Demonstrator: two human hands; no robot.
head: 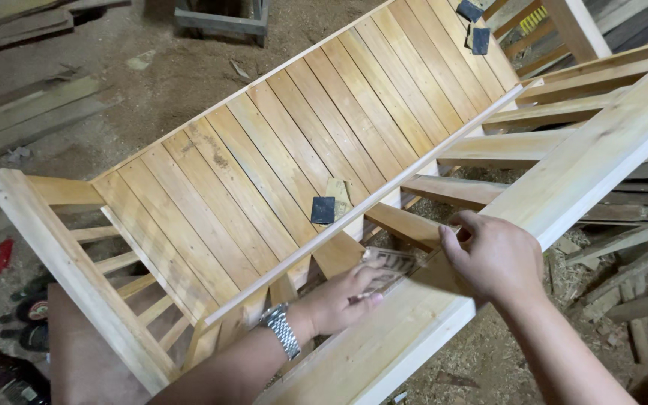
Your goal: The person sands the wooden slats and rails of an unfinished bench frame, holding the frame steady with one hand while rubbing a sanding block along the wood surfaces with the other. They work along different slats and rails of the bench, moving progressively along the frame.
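Left hand (343,296) flat, pressing sandpaper (388,268) on bench rail (564,180) | right hand (493,255) gripping rail edge

Both hands low, near together — left hand (343,298) flat, right hand (493,255) curled.

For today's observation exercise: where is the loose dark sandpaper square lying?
In the head view, the dark sandpaper square lies mid-frame on the slatted seat, above the left hand.
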